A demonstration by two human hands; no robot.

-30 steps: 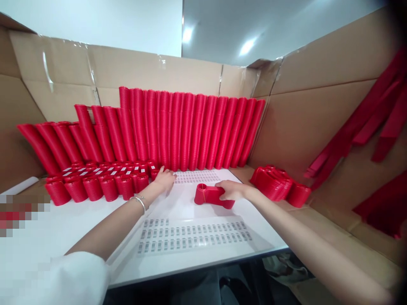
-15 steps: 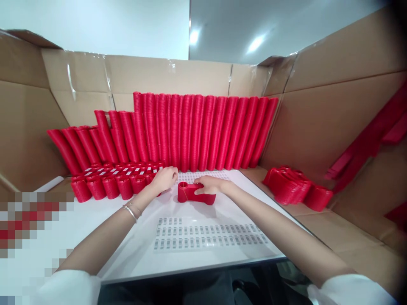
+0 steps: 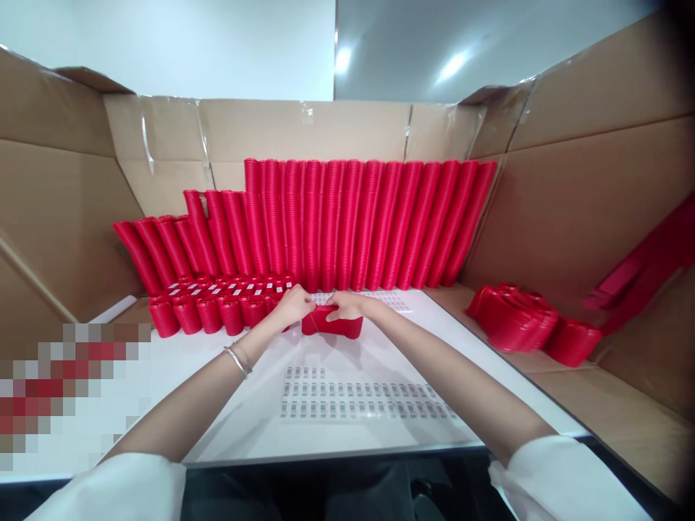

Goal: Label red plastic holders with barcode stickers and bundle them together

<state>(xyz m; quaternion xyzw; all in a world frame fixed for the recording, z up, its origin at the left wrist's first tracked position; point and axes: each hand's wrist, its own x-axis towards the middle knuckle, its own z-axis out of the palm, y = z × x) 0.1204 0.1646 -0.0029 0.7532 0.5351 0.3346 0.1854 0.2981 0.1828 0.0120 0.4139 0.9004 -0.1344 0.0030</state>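
Note:
A short bundle of stacked red pieces (image 3: 332,325) is held just above or on the white table, with a thin band around its left end. My right hand (image 3: 347,305) grips the bundle from behind and above, thumb on its near side. At the bundle's upper left end is my left hand (image 3: 295,304), fingers pinched together; what lies between the fingertips is hidden. Closer to me lies a sheet of small printed labels (image 3: 369,400), its top row only partly filled. A second label sheet (image 3: 388,299) shows behind the right hand.
Tall stacks of red pieces (image 3: 347,224) line the cardboard wall (image 3: 260,130) at the back. Short red bundles with white labels (image 3: 209,315) stand in rows at the left. More red pieces (image 3: 513,318) lie on cardboard at the right, beyond the table edge.
My left hand has moved right to the bundle's upper left end. The bundle, in my right hand, has turned so its top opening shows less. The view has shifted slightly.

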